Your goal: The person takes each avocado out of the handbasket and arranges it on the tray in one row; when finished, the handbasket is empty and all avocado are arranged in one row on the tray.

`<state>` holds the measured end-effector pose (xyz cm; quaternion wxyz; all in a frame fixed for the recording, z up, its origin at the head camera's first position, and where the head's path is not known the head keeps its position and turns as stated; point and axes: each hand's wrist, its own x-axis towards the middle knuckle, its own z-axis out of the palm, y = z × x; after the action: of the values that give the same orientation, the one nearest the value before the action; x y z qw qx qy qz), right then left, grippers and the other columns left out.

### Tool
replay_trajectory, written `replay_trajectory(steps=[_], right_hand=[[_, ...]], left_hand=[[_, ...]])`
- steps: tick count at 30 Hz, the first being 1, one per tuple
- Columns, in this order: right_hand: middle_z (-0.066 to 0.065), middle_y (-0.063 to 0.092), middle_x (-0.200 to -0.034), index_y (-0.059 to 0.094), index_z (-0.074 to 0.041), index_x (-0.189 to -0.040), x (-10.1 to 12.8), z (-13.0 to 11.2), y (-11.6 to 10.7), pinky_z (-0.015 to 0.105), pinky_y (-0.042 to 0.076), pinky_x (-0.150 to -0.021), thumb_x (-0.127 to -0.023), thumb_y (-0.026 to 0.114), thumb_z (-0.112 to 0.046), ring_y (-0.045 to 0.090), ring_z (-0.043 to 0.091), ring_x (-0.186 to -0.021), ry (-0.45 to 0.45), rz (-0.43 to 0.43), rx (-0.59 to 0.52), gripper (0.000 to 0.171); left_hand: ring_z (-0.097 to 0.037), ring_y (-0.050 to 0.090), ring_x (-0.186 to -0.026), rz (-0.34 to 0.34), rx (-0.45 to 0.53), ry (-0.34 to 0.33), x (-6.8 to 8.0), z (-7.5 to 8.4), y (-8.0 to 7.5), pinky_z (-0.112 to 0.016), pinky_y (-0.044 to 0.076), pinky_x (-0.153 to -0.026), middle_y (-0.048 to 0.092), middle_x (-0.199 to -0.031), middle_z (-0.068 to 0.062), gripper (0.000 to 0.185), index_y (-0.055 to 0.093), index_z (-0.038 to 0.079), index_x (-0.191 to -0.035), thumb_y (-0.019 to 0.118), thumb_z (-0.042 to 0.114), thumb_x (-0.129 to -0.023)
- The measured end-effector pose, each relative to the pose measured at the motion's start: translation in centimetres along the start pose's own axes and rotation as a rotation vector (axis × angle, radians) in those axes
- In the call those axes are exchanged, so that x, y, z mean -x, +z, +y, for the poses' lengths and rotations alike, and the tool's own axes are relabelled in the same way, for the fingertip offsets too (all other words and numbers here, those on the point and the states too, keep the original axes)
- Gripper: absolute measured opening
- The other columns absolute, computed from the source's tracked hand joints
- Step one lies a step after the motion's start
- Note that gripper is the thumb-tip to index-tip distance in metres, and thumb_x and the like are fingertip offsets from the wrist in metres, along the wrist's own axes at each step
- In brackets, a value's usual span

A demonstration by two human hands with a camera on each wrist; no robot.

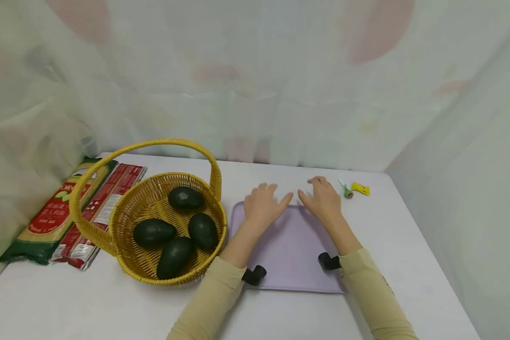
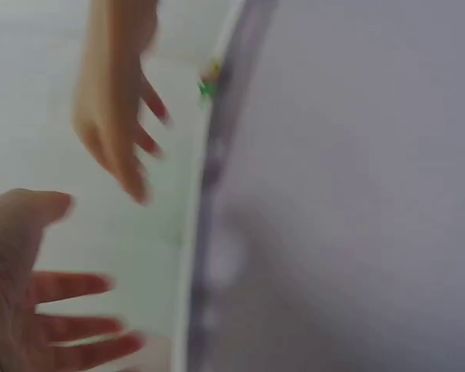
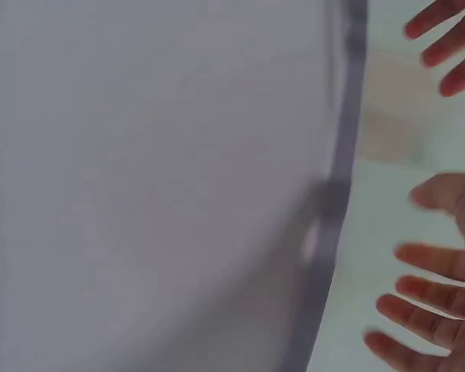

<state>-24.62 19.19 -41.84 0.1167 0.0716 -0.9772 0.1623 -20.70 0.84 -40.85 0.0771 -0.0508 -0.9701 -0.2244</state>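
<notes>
Both hands hover over the far part of a lilac tray (image 1: 295,250) on the white table. My left hand (image 1: 261,205) has its fingers spread and thumb pointing toward the other hand; nothing is in it. Opposite it, my right hand (image 1: 324,200) is likewise spread and holds nothing. In the left wrist view the left hand (image 2: 31,287) shows loose, separated fingers beside the tray's edge (image 2: 198,232). The right wrist view shows the right hand (image 3: 442,287) with fingers apart, near the tray rim (image 3: 337,178).
Left of the tray stands a yellow wicker basket (image 1: 123,222) with a tall handle, holding several dark green avocados (image 1: 176,257). Two pasta packets, one green and red (image 1: 53,212), one red (image 1: 106,203), lie farther left. A lollipop (image 1: 347,192) and yellow-wrapped candy (image 1: 360,188) lie back right.
</notes>
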Motion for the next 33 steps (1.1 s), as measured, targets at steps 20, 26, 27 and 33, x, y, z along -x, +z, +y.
replay_trajectory(steps=[20,26,27,33], right_hand=[[-0.001,0.066,-0.113,0.070,-0.013,-0.109,2.5,-8.1,-3.7,0.034,0.054,-0.083,-0.091,0.068,-0.016,0.063,0.018,-0.099,-0.405,-0.408,-0.559,0.018],[-0.004,0.066,-0.114,0.069,-0.017,-0.112,1.9,-11.4,-4.0,0.034,0.053,-0.085,-0.092,0.068,-0.017,0.063,0.017,-0.103,-0.500,-0.523,-0.663,0.020],[-0.004,0.066,-0.115,0.068,-0.016,-0.113,1.8,-11.9,-4.0,0.035,0.053,-0.085,-0.092,0.068,-0.017,0.063,0.017,-0.103,-0.517,-0.539,-0.673,0.021],[0.004,0.064,-0.120,0.065,-0.009,-0.120,1.2,-15.3,-4.0,0.035,0.053,-0.087,-0.093,0.067,-0.016,0.061,0.018,-0.106,-0.614,-0.644,-0.740,0.027]], left_hand=[[-0.016,0.062,-0.108,0.237,0.587,0.614,15.1,-12.5,-22.5,-0.019,0.046,-0.090,0.069,-0.111,-0.008,0.028,0.071,0.001,-0.109,0.073,-0.006,-0.083],[-0.022,0.061,-0.106,0.531,0.765,0.521,15.0,-15.7,-26.8,-0.019,0.047,-0.089,0.065,-0.114,-0.020,0.025,0.063,-0.021,-0.105,0.068,-0.012,-0.082],[-0.021,0.060,-0.107,0.561,0.706,0.464,14.9,-16.1,-27.3,-0.018,0.047,-0.090,0.065,-0.116,-0.018,0.027,0.062,-0.020,-0.108,0.067,-0.012,-0.083],[-0.008,0.061,-0.103,0.467,0.431,0.158,14.7,-17.8,-28.6,-0.010,0.046,-0.083,0.064,-0.121,-0.005,0.040,0.062,-0.004,-0.125,0.066,-0.010,-0.086]])
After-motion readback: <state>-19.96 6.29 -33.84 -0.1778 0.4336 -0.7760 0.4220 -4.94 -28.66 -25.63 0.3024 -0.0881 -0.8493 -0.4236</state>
